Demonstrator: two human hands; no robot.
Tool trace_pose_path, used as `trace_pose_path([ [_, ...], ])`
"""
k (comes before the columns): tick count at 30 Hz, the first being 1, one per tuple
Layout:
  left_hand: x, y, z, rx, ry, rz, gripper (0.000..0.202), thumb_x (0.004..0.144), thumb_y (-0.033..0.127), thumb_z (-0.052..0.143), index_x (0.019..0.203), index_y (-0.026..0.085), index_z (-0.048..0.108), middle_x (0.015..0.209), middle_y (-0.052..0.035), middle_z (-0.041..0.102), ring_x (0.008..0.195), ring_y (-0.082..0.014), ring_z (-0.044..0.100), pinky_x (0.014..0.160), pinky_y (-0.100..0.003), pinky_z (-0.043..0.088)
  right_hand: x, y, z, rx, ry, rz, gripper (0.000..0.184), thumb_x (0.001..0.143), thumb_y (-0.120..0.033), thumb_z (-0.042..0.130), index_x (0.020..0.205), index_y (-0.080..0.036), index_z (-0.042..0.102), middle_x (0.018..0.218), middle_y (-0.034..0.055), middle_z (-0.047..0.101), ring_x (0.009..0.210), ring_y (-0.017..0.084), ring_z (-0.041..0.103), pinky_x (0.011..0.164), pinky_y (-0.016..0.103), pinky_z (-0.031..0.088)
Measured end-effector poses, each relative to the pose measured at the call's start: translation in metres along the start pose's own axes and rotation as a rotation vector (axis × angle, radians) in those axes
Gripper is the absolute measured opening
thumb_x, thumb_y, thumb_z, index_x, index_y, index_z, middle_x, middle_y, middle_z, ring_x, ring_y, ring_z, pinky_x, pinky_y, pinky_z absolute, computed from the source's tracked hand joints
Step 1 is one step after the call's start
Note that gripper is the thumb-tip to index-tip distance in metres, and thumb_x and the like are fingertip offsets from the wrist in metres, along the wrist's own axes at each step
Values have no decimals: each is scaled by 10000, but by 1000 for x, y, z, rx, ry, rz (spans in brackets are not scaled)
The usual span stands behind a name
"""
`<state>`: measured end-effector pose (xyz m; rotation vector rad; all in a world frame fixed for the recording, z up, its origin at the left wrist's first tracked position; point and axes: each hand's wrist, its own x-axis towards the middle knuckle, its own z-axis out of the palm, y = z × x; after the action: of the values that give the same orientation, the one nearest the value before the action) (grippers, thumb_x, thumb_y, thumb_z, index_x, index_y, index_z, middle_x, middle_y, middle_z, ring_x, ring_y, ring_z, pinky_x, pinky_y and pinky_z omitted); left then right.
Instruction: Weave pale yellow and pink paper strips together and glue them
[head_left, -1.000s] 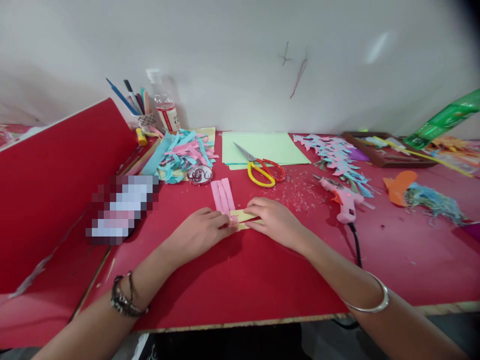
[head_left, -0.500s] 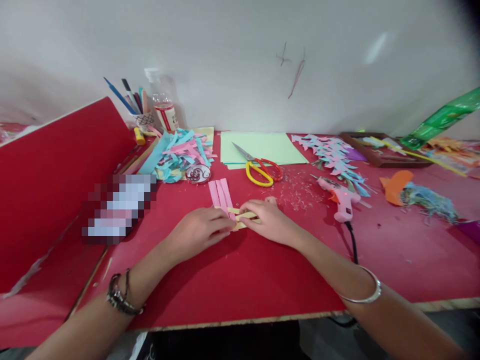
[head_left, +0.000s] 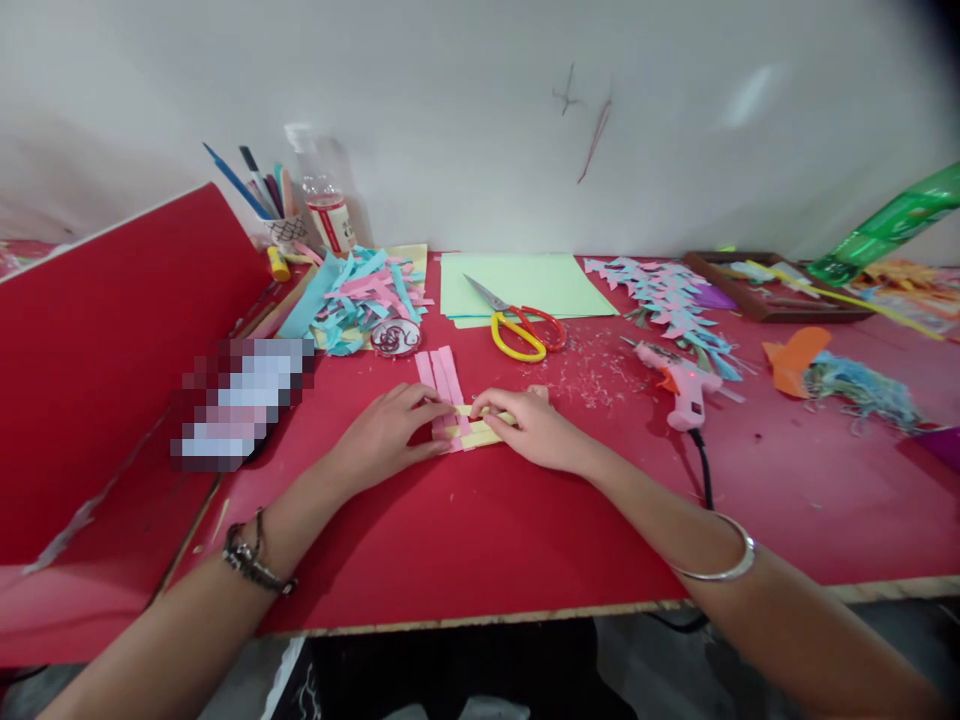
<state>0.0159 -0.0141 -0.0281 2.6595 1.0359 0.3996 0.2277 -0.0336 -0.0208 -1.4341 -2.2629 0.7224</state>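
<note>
Pink paper strips [head_left: 436, 372] lie side by side on the red table, crossed near their lower ends by yellow paper strips [head_left: 484, 433]. At the left edge of the crossing, my left hand [head_left: 394, 430] holds the pink strips down with thumb and fingertips a little apart. From the right, my right hand [head_left: 536, 425] has its fingers curled, pinching the upper yellow strip. Its other fingertips are partly hidden. Beyond the hands lie scissors [head_left: 519, 335] with one yellow and one red handle.
A pink glue gun [head_left: 682, 385] with a black cord lies right. Behind are green paper sheets [head_left: 525, 280], a heap of cut strips [head_left: 371, 290], a round dish [head_left: 396, 338] and a pink-and-blue paper garland [head_left: 660, 300]. A blurred flat object [head_left: 244, 400] lies left, below a red panel [head_left: 112, 370].
My left hand has drawn back slightly left, baring more of the crossing. The yellow strips now sit flatter across the pink ones. The view has tilted slightly.
</note>
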Motion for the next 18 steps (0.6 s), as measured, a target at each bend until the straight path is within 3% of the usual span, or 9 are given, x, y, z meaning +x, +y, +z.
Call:
trace_pose_path([
  [10, 0, 0, 1, 41, 29, 10, 341, 795, 376, 536, 1097, 216, 543, 1063, -69, 541, 970, -209, 513, 799, -327, 430, 1, 5, -2, 24, -48, -38, 179, 838, -189, 383, 873, -205, 558, 749, -11, 617, 655, 118, 517, 798, 329, 273],
  [13, 0, 3, 0, 49, 54, 75, 267, 821, 314, 508, 1057, 203, 565, 1068, -73, 538, 966, -197, 515, 802, -312, 425, 2, 5, -2, 21, -46, -55, 182, 835, -173, 389, 828, -201, 569, 824, 0, 643, 738, 135, 551, 827, 354, 242],
  [18, 1, 5, 0, -50, -13, 186, 189, 848, 205, 442, 933, 191, 611, 985, -51, 594, 893, -148, 546, 773, -254, 427, -1, 3, -3, -95, -5, -98, 165, 839, -227, 417, 837, -204, 580, 868, 21, 618, 821, 156, 550, 833, 372, 226],
])
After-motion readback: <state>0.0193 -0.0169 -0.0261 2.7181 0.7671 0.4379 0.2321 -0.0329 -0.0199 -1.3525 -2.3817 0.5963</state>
